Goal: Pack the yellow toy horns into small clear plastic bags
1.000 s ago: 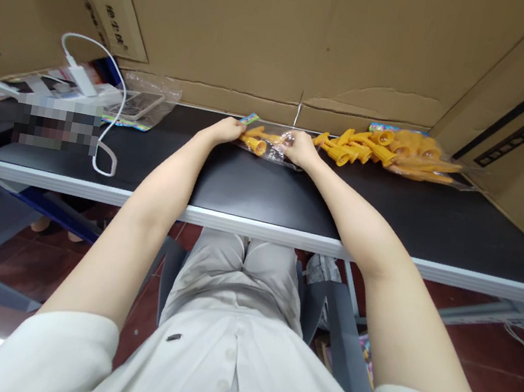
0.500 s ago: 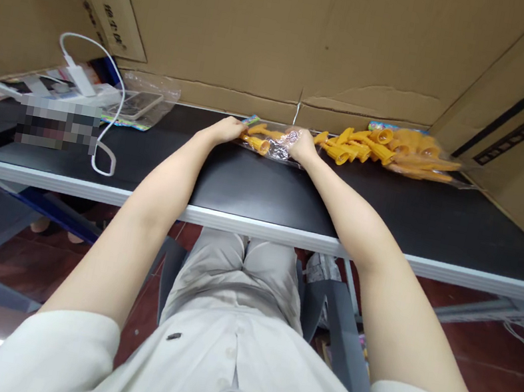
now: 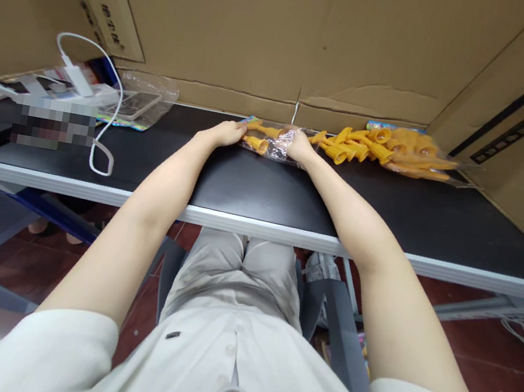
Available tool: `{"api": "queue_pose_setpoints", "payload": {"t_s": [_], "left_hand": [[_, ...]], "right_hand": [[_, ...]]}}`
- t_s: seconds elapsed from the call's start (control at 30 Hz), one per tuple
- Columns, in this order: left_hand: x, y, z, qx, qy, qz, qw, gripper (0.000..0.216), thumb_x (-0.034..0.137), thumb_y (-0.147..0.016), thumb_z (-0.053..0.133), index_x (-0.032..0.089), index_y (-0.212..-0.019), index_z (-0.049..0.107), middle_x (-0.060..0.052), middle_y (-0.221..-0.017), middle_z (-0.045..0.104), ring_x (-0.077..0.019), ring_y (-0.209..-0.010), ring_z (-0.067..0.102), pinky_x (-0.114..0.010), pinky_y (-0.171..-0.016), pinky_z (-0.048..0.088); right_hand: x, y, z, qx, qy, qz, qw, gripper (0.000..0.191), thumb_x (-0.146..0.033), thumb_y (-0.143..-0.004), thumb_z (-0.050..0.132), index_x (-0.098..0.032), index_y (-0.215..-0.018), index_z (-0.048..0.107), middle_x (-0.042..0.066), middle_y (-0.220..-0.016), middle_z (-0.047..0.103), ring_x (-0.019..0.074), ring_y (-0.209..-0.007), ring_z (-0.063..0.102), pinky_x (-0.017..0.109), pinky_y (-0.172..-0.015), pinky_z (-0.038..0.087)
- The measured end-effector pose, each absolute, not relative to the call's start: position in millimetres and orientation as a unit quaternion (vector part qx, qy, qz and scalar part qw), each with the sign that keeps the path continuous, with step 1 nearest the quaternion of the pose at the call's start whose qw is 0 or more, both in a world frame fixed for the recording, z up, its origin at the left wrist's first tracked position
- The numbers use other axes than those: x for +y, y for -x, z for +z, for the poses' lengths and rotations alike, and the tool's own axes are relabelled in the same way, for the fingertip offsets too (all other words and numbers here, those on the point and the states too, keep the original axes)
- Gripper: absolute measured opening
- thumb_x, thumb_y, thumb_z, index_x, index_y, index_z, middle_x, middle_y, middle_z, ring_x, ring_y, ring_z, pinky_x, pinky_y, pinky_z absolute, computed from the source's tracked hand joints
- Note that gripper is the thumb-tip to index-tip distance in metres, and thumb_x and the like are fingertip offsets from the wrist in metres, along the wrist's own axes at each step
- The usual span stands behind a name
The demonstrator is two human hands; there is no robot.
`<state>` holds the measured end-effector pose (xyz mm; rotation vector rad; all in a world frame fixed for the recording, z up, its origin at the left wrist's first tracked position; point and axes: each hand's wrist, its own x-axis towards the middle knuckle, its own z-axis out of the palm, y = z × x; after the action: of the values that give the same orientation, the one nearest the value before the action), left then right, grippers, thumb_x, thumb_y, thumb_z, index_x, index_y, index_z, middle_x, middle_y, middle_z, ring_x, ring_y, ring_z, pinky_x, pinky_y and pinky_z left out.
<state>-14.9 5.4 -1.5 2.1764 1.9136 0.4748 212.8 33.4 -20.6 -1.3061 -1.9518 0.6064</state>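
Hands meet at the far edge of the table (image 3: pixel 254 184), near its middle, both closed on one small clear plastic bag (image 3: pixel 271 141). The left hand (image 3: pixel 226 132) pinches the bag's left end, fingers curled round it, knuckles toward the camera. The right hand (image 3: pixel 300 144) grips the right end in the same way, its fingertips hidden in the crinkled film. The bag is stretched between the two hands, just above or on the black top; which one cannot be told. Inside it lie a few yellow plastic pieces (image 3: pixel 255 144), one with a round open mouth turned toward the near edge.

Just right of the right hand, along the same far edge, a heap of the same yellow pieces (image 3: pixel 351 147) lies loose, and beyond it toward the far right corner sits a bigger clear bag (image 3: pixel 418 157) full of them. A cardboard wall (image 3: pixel 271 29) rises straight behind the far edge.

Toward the far left corner a flat clear packet (image 3: pixel 141 104) lies with a white charger (image 3: pixel 77 79) beside it; the charger's white cable (image 3: pixel 103 134) loops down toward the near edge on the left. Part of that left area is blurred out. Both forearms stretch across the table from the near edge, bare to the short white sleeves.
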Motion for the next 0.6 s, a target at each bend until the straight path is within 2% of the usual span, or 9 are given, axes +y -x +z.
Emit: {"api": "queue_pose_setpoints", "payload": {"t_s": [0.13, 0.27, 0.37, 0.43, 0.6], "left_hand": [[5, 11, 1, 0.665, -0.736, 0.099, 0.078, 0.064, 0.038, -0.109, 0.027, 0.009, -0.160, 0.054, -0.017, -0.161, 0.059, -0.0313, -0.151, 0.054, -0.033, -0.123, 0.039], [3, 9, 4, 0.678, -0.729, 0.083, 0.045, 0.065, 0.036, -0.108, 0.024, 0.003, -0.151, 0.061, -0.024, -0.156, 0.061, -0.0362, -0.146, 0.058, -0.039, -0.120, 0.043], [-2, 7, 9, 0.698, -0.710, 0.088, 0.035, 0.063, 0.035, -0.107, 0.028, 0.000, -0.145, 0.065, -0.027, -0.153, 0.062, -0.0398, -0.143, 0.060, -0.043, -0.118, 0.046], [-7, 6, 13, 0.716, -0.692, 0.087, 0.024, 0.061, 0.033, -0.106, 0.030, 0.000, -0.143, 0.066, -0.028, -0.152, 0.063, -0.0399, -0.142, 0.061, -0.043, -0.117, 0.048], [-13, 5, 20, 0.755, -0.650, 0.083, 0.011, 0.056, 0.028, -0.104, 0.037, 0.004, -0.145, 0.066, -0.025, -0.151, 0.065, -0.0360, -0.141, 0.062, -0.040, -0.117, 0.049]], "right_hand": [[27, -218, -11, -0.771, 0.512, 0.209, 0.317, 0.037, -0.015, -0.087, 0.072, -0.012, -0.123, 0.071, 0.015, -0.121, 0.077, 0.0285, -0.115, 0.074, 0.043, -0.107, 0.057], [23, -236, 6, -0.800, 0.537, 0.075, 0.255, 0.026, -0.015, -0.091, 0.065, -0.010, -0.114, 0.076, 0.020, -0.120, 0.076, 0.0350, -0.119, 0.071, 0.049, -0.111, 0.054], [18, -252, 21, -0.770, 0.594, -0.022, 0.231, 0.030, -0.012, -0.095, 0.057, -0.007, -0.118, 0.077, 0.024, -0.126, 0.073, 0.0402, -0.126, 0.067, 0.055, -0.112, 0.051], [14, -261, 28, -0.739, 0.637, -0.069, 0.207, 0.035, -0.008, -0.096, 0.053, -0.003, -0.123, 0.075, 0.026, -0.132, 0.070, 0.0415, -0.129, 0.065, 0.054, -0.109, 0.051], [15, -274, 27, -0.710, 0.691, -0.096, 0.101, 0.042, -0.002, -0.093, 0.058, 0.004, -0.133, 0.069, 0.030, -0.138, 0.067, 0.0411, -0.138, 0.058, 0.052, -0.112, 0.047]]}}
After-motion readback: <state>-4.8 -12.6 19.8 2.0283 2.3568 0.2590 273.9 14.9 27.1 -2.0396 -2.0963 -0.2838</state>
